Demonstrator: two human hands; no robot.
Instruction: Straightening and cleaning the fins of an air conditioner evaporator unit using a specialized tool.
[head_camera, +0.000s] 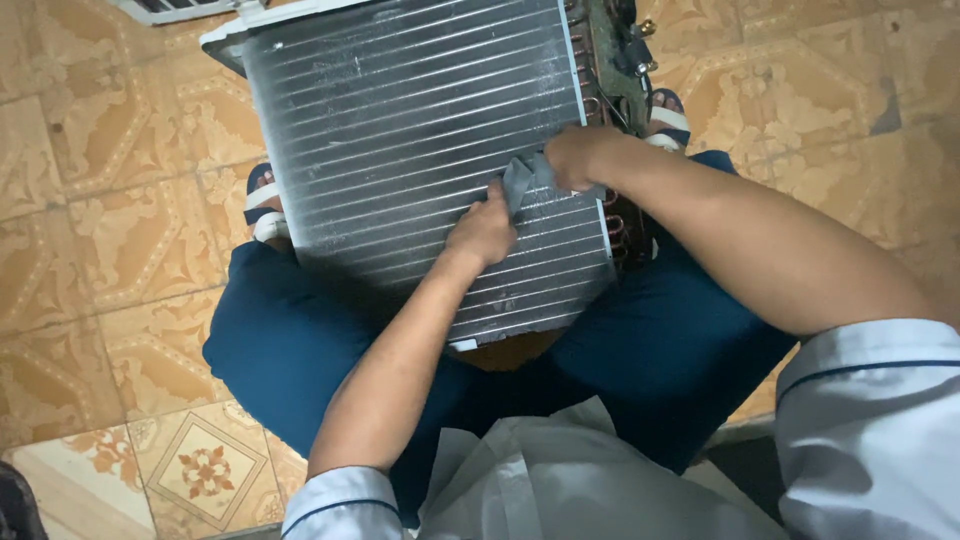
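Observation:
A finned metal coil panel (400, 110) of an air-conditioner unit leans between my knees, its silver fins running across. My left hand (482, 230) and my right hand (575, 158) both pinch a small grey cloth (522, 180) against the panel's lower right area. Copper tube bends and wiring (618, 70) run down the panel's right edge, close to my right hand.
My legs in dark blue trousers (280, 350) flank the panel, with sandalled feet (265, 205) on the patterned orange tile floor (90, 200). A white casing edge (225, 35) shows at the panel's top left.

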